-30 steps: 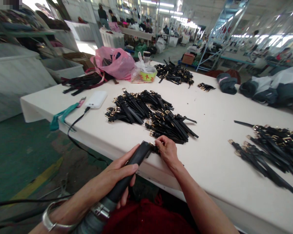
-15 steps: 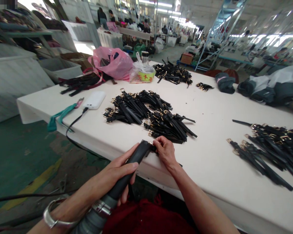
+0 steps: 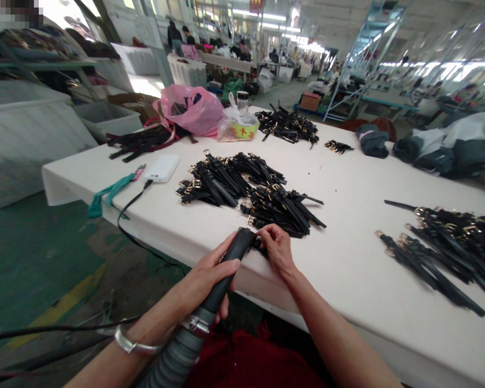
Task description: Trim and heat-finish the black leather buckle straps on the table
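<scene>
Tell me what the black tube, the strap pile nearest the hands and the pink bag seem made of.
Black tube: probably plastic or rubber; dull, smooth surface. Strap pile: leather or imitation leather, by the soft sheen; the buckles look metal, bright and gold-toned. Pink bag: likely thin plastic, glossy, crinkled, slightly see-through.

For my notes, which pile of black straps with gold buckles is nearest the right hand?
The central pile just beyond the right hand; all others lie farther away.

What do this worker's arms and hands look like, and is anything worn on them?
The left hand and right hand wear no gloves, and no sleeves show on the forearms. A shiny silver bangle circles the left wrist; the right wrist is bare.
</scene>
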Tool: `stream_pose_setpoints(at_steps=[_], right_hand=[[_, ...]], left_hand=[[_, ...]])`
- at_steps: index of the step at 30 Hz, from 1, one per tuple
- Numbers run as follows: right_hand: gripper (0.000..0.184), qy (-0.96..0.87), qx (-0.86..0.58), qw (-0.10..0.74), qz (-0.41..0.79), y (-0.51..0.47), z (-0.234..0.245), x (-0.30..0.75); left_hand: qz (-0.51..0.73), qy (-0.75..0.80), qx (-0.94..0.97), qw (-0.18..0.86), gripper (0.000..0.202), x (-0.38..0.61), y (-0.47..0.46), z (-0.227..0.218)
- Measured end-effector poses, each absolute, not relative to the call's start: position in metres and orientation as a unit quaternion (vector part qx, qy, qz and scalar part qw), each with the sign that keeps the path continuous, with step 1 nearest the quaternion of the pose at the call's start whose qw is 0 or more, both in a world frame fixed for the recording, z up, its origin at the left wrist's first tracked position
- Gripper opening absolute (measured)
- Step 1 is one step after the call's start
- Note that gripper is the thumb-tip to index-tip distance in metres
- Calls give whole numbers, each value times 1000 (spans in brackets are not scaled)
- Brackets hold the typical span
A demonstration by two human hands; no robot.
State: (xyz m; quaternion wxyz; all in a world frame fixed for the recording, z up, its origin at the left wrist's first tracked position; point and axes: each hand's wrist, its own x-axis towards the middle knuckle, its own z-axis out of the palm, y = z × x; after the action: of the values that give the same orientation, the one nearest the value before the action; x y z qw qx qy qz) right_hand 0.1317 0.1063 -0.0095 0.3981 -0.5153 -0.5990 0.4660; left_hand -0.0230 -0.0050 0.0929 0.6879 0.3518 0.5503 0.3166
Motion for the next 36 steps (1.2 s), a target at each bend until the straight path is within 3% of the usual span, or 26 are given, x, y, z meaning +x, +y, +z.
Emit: stream_pose_setpoints(at_steps=[5,13,18,26,36], right_hand=[[14,-593,-502,430,459,104,-6,138],[15,-785,-501,271,242,87,6,151],[7,-797,-523,210,216,90,8,148],[10,-795,-502,251,230,82,7,149],[16,-759,-488,291,318,99,-6,157]], left_hand=[[344,548,345,680,82,-19,-4,89],[367,553,338,668,84,-17,-5,91],[370,563,329,662,86,-23,-14,92],[374,576,334,646,77,-22,-28,89],[331,562,339,678,86,-18,-41,87]])
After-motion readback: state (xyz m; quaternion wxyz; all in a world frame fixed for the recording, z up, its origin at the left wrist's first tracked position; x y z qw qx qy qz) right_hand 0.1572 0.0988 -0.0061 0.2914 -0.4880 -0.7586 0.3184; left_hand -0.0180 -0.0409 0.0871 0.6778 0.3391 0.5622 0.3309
